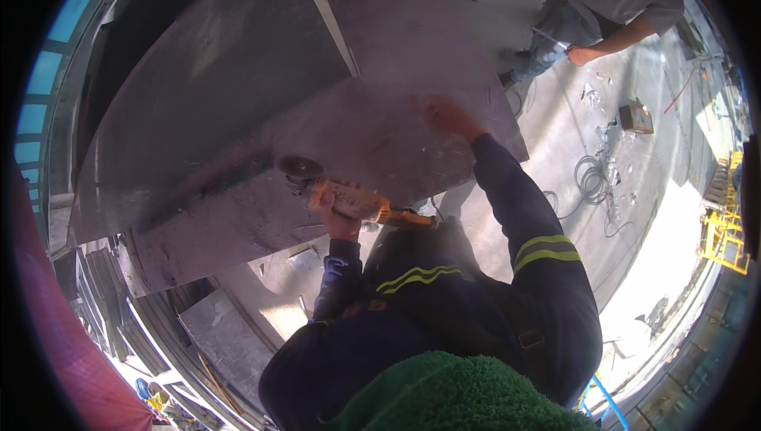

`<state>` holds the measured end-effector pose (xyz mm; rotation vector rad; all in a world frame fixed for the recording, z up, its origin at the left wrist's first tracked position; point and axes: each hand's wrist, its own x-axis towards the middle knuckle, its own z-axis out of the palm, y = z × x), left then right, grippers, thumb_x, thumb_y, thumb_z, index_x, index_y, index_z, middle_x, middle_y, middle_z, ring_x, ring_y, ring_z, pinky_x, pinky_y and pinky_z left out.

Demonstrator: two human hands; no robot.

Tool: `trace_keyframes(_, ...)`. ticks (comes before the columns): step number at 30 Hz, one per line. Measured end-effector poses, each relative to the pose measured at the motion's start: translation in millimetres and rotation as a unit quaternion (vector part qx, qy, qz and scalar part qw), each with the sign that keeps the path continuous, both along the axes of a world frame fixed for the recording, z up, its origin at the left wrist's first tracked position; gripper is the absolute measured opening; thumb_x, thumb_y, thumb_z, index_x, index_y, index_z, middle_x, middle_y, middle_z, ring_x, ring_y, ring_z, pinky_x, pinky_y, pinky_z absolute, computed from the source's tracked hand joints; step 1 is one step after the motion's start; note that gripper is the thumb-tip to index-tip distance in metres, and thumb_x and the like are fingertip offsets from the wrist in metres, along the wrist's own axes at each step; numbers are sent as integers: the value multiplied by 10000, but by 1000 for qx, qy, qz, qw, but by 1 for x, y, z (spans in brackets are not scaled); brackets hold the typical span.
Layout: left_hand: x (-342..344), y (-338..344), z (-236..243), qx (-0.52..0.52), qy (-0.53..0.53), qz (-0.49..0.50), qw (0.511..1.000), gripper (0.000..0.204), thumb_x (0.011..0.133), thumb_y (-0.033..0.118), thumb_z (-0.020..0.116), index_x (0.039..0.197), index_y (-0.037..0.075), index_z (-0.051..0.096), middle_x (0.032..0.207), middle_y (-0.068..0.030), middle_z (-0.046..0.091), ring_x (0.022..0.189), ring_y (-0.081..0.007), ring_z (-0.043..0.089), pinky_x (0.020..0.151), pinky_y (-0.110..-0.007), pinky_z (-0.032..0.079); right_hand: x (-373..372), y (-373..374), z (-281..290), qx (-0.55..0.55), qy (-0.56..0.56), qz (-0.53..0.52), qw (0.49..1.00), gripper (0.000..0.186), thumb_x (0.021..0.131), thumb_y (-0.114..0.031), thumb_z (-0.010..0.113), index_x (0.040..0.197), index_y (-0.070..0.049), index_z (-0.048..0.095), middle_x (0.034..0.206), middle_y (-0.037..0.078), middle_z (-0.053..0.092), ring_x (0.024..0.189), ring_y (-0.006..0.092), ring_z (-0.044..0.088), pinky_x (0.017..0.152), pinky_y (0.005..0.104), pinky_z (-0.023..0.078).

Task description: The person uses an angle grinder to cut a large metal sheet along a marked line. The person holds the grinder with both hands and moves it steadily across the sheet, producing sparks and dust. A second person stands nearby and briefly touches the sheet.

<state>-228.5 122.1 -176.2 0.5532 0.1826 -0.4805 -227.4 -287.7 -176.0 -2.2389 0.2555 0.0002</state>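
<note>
My left hand (337, 221) grips the body of an orange angle grinder (357, 203). The grinder's round disc (300, 166) is over the large metal plate (388, 126) in front of me, and its rear handle points right, close to my waist. My right hand (450, 116) is at the right part of the plate, arm stretched forward. Its fingers are dim and blend into the plate, so their pose is unclear. A big dark sheet with a curved edge (206, 90) covers the far left, and a narrow light metal strip (326, 17) runs down to its corner.
At the far right a co-worker (610, 3) holds a thin rod. A coiled cable (590, 180), scraps and a small box (636, 118) lie on the floor. Metal profiles (119, 304) are stacked at lower left. Yellow metal frames (723, 233) stand at the right edge.
</note>
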Motion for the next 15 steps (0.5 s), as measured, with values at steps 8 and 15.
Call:
trace_keyframes(8,-60,30,12,88,33,197,976,508,899,351,826,1323,117,674,1211,-89,731,1130,-302,709,1133,-596,538,207,31,21,-140,-232,68,960,539,962,-358,845,1407,-95,690,1216,189,780,1084,419,762,917,534,594)
trace_keyframes(15,-161,-17,18,103,36,348,931,585,862,382,843,1349,121,652,1224,-88,703,1152,-300,688,1147,-584,528,240,21,38,-122,-132,159,971,393,1021,-351,753,1224,-16,722,1050,220,794,1023,460,753,898,563,569)
